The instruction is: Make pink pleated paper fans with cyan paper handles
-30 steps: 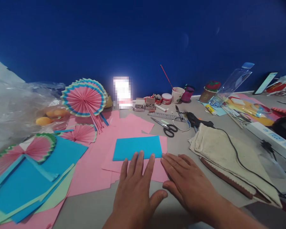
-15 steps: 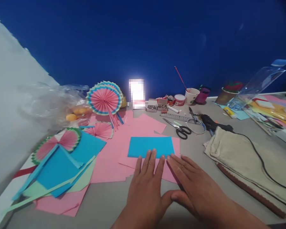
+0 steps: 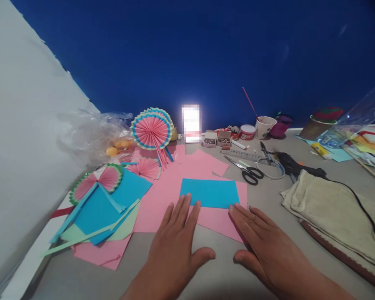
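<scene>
A blue sheet of paper (image 3: 211, 192), a folded-looking rectangle, lies flat over pink paper (image 3: 162, 216) in front of me. My left hand (image 3: 176, 237) is spread out, its fingertips on the blue paper's lower left corner. At the lower right corner, the fingertips of my right hand (image 3: 259, 241) touch the same paper, fingers stretched out. Both thumbs point inward with a gap between them. Neither hand grips anything.
To the left are pleated paper fans (image 3: 151, 129), more blue paper (image 3: 112, 208) and a plastic bag (image 3: 93, 133). Rightward lie scissors (image 3: 246, 171), a ruler (image 3: 240, 155), a black glue gun (image 3: 296, 166) with a cord and a folded cloth (image 3: 334, 212). A paper cup (image 3: 265, 127) stands behind.
My hands have slid apart along the blue paper's near edge, the left one leftward to the corner. The thumbs, which were touching, are now separated. The whole view has shifted slightly.
</scene>
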### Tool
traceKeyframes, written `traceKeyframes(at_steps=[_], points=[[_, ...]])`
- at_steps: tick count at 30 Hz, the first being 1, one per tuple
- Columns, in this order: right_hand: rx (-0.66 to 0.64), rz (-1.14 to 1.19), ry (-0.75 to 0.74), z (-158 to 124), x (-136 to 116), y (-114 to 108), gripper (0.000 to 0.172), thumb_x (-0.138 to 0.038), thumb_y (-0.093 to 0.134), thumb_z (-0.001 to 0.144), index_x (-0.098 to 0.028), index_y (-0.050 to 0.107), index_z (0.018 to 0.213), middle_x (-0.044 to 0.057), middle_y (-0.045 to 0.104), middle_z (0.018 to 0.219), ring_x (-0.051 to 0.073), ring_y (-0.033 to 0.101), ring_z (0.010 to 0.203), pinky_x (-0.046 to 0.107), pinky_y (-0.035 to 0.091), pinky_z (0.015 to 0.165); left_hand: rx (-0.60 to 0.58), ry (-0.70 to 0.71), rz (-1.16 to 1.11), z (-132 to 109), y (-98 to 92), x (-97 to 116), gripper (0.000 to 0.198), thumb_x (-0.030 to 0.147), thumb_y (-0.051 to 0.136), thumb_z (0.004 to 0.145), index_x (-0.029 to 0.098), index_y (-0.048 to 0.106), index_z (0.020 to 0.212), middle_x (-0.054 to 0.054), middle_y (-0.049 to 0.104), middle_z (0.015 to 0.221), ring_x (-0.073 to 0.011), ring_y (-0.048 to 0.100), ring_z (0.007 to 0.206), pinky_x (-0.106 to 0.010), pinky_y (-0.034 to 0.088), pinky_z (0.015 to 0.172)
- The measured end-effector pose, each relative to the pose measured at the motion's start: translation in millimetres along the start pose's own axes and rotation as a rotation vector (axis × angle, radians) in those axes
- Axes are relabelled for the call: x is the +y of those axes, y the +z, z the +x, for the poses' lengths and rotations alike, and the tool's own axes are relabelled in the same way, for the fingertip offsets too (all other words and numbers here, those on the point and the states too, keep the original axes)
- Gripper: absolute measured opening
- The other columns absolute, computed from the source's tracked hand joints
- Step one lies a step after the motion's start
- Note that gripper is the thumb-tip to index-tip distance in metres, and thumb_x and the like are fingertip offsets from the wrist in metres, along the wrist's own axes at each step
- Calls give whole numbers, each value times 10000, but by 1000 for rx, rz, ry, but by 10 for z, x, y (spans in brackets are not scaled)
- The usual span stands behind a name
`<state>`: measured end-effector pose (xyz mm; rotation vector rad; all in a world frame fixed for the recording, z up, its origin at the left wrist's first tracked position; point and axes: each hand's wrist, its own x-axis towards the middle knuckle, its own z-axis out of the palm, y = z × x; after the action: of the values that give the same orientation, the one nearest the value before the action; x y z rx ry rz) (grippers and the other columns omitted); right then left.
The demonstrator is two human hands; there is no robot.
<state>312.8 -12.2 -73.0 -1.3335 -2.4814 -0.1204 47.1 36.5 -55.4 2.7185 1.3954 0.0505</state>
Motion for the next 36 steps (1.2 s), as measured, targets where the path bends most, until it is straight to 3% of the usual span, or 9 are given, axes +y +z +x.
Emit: traceKeyframes(at_steps=[3, 6, 9, 13, 16, 23, 30, 33, 36], points=[[-12, -2, 8, 2, -5, -6, 814, -489, 556, 991, -138, 192, 1629, 169, 519, 1510, 302, 567, 1341, 505, 484, 1074, 86, -31, 62, -141, 68, -150, 938, 724, 514, 886, 161, 288, 1602, -169, 267, 1660, -349, 273, 1532, -546, 323, 1203], [-5, -16, 7, 5, -17, -7, 780, -460, 567, 991, -123, 239, 1612, 170, 537, 1499, 301, 564, 1343, 507, 474, 1073, 174, -62, 109, -204, 107, -150, 961, 712, 503, 894, 105, 268, 1601, -211, 313, 1634, -374, 305, 1516, -568, 335, 1173], [5, -31, 3, 9, -33, -10, 714, -430, 562, 994, -100, 313, 1576, 170, 551, 1488, 296, 565, 1341, 500, 466, 1074, 202, -11, 75, -114, 85, 67, 975, 735, 470, 896, 97, 260, 1603, -211, 307, 1636, -389, 276, 1524, -592, 282, 1188], [21, -34, 1, 9, -39, -5, 623, -322, 534, 997, -88, 358, 1547, 163, 573, 1471, 282, 568, 1336, 489, 456, 1081, 76, 238, -104, 141, 61, 439, 971, 779, 406, 894, 112, 300, 1591, -170, 357, 1624, -326, 320, 1517, -508, 262, 1223], [29, -15, 7, 0, -29, 17, 612, -247, 512, 990, -96, 343, 1558, 159, 582, 1465, 267, 560, 1345, 478, 447, 1092, 63, 223, -152, 236, 109, 512, 941, 757, 407, 910, 98, 330, 1577, -178, 371, 1615, -325, 331, 1512, -503, 266, 1224], [20, -24, 33, -18, -16, 55, 567, -318, 527, 1010, -96, 404, 1518, 159, 572, 1475, 270, 565, 1338, 486, 437, 1091, 189, 83, 0, 20, 220, 195, 899, 738, 443, 910, 108, 387, 1548, -188, 408, 1595, -359, 408, 1465, -515, 386, 1136], [20, -19, 40, -8, -16, 42, 603, -327, 518, 1013, -121, 349, 1554, 148, 569, 1478, 260, 557, 1350, 478, 428, 1095, 297, -85, 123, -178, 190, -232, 804, 615, 503, 937, 124, 359, 1557, -182, 462, 1568, -346, 443, 1444, -502, 400, 1122], [21, -17, 43, -10, -15, 43, 608, -325, 523, 1010, -126, 347, 1557, 144, 566, 1483, 261, 550, 1357, 475, 430, 1098, 281, -153, 100, -221, 109, -378, 758, 610, 496, 935, 103, 450, 1495, -199, 516, 1524, -375, 465, 1419, -541, 402, 1112], [21, -18, 44, -15, -21, 43, 588, -319, 521, 1010, -127, 368, 1545, 138, 566, 1485, 262, 561, 1346, 478, 442, 1096, 286, -232, -33, -193, -21, -411, 590, 567, 468, 960, 125, 596, 1329, -185, 618, 1414, -359, 544, 1330, -521, 436, 1075]])
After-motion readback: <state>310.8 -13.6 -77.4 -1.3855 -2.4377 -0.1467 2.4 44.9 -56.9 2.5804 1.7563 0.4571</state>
